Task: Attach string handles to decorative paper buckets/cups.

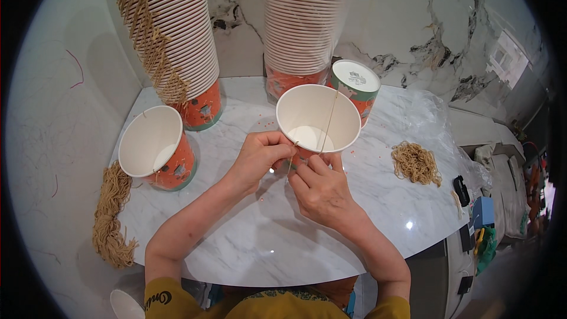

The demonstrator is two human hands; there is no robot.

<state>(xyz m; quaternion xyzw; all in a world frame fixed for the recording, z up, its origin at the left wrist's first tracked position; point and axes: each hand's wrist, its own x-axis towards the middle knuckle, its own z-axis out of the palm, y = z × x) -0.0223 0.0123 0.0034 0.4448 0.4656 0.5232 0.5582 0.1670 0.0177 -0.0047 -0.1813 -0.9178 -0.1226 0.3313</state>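
Observation:
A paper bucket (352, 136), white inside and orange outside, stands mid-table, tilted toward me. A thin tan cord (331, 115) runs across its mouth from the far rim to the near rim. My left hand (260, 158) pinches the cord at the near left rim, where a short end hangs down. My right hand (322, 188) is closed at the front of the bucket, its fingertips on the cord just under the rim. To the left, another paper bucket (184, 162) leans with short bits of cord at its rim.
Two tall stacks of paper buckets stand at the back; the left stack (177, 41) has cord loops down its side, the right stack (301, 29) is in clear plastic. An upturned bucket (357, 77) stands beside them. Cord lies in a pile (416, 163) and a bundle (112, 218).

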